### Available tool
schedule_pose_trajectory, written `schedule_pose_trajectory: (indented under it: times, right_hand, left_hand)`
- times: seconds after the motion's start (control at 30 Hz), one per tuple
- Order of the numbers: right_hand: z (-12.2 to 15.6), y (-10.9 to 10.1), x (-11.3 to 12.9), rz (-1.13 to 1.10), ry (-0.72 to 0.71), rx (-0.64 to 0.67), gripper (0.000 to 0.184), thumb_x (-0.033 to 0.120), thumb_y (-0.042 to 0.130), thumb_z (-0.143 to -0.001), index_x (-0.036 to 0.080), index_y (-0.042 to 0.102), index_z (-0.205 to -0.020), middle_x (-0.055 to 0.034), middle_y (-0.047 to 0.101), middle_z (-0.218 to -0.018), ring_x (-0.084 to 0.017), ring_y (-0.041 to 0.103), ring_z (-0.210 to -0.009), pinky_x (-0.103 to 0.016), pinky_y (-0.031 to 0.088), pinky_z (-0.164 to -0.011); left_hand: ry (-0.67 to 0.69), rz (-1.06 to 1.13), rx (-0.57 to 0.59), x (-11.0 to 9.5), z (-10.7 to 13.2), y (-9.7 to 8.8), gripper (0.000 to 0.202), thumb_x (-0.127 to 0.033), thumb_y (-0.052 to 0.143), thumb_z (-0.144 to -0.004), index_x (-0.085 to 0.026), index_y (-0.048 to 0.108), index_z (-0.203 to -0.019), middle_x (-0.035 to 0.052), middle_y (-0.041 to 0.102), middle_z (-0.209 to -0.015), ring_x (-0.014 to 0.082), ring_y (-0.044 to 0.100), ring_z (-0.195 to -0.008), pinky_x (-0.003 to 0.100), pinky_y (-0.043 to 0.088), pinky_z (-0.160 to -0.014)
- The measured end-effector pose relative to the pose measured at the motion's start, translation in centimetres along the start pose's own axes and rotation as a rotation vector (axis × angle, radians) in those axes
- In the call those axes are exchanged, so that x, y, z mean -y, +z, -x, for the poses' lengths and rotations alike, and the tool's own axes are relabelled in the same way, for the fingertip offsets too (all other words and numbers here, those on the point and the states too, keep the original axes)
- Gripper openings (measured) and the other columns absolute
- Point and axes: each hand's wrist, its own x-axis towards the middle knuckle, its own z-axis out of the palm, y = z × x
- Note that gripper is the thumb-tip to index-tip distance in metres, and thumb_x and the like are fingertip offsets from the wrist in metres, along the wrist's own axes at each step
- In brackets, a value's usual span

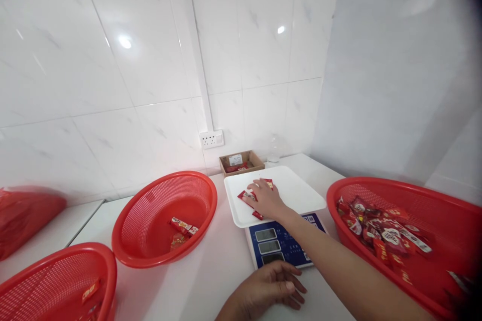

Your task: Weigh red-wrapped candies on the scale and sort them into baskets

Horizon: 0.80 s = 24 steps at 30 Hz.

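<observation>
My right hand (pixel 266 199) reaches over the white tray of a digital weighing scale (pixel 280 243). Its fingers are spread over several small red snack packets (pixel 246 194) lying on the tray (pixel 297 193), and it touches them. The palm hides part of the packets. In front of the scale's blue panel, my left hand (pixel 269 288) hovers low over the table with loosely bent fingers apart and nothing visible in them. My right forearm crosses over the right part of the panel.
To the right, a red basket (pixel 361 183) holds many wrapped snacks (pixel 391 235). Two red baskets stand left, one farther back (pixel 128 210) and one nearer (pixel 109 261), each with some packets. Behind the scale are a cardboard box (pixel 259 164) and a clear container (pixel 273 149). A red bag (pixel 26 218) lies far left.
</observation>
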Motion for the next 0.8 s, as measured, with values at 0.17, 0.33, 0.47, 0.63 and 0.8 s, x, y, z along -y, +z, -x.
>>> schedule_pose_trajectory:
  times: [0.17, 0.33, 0.47, 0.63, 0.8]
  right_hand:
    - [-0.3, -0.1, -2.1, -0.062, 0.060, 0.032, 0.047, 0.048, 0.035, -0.086, 0.020, 0.052, -0.120, -0.0144, 0.040, -0.138, -0.033, 0.027, -0.130, -0.059, 0.021, -0.097]
    - [0.9, -1.0, -2.6, -0.160, 0.028, -0.007, 0.043, 0.043, 0.033, -0.088, 0.021, 0.054, -0.118, -0.0091, 0.055, -0.127, -0.026, 0.043, -0.121, -0.049, 0.031, -0.098]
    - [3.4, -3.0, -2.1, -0.250, 0.032, -0.079, 0.051, 0.044, 0.027, -0.090, 0.014, 0.045, -0.127, -0.0096, 0.049, -0.133, -0.019, 0.044, -0.121, -0.033, 0.033, -0.101]
    - [8.6, -5.7, -3.7, -0.278, 0.046, -0.131, 0.052, 0.049, 0.034, -0.086, 0.020, 0.046, -0.127, -0.0062, 0.050, -0.132, -0.022, 0.045, -0.121, -0.037, 0.038, -0.100]
    - [14.3, -7.4, -9.6, -0.153, 0.176, -0.172, 0.049, 0.050, 0.044, -0.077, 0.026, 0.057, -0.117, -0.0040, 0.060, -0.122, -0.027, 0.055, -0.111, -0.042, 0.043, -0.096]
  left_hand:
    - [-0.003, -0.006, -0.020, -0.1, 0.1, 0.1, 0.050, -0.035, 0.077, -0.063, -0.013, 0.058, -0.103, 0.0096, 0.063, -0.089, 0.0161, 0.061, -0.074, 0.029, 0.045, -0.069]
    - [-0.005, -0.014, -0.015, 0.0, 0.1, -0.1, 0.048, -0.034, 0.076, -0.065, -0.013, 0.058, -0.104, 0.0097, 0.063, -0.091, 0.0155, 0.062, -0.074, 0.029, 0.045, -0.069]
    - [0.003, -0.015, -0.014, 0.0, 0.1, -0.1, 0.048, -0.034, 0.076, -0.065, -0.013, 0.058, -0.104, 0.0096, 0.063, -0.090, 0.0151, 0.062, -0.074, 0.029, 0.045, -0.070]
    - [0.002, -0.017, -0.020, -0.2, 0.2, 0.2, 0.049, -0.035, 0.077, -0.063, -0.013, 0.059, -0.103, 0.0097, 0.063, -0.090, 0.0152, 0.062, -0.074, 0.029, 0.045, -0.069]
    - [-0.001, -0.042, -0.023, -0.3, 0.3, 0.4, 0.047, -0.034, 0.076, -0.065, -0.013, 0.060, -0.104, 0.0103, 0.063, -0.091, 0.0155, 0.062, -0.075, 0.030, 0.045, -0.071]
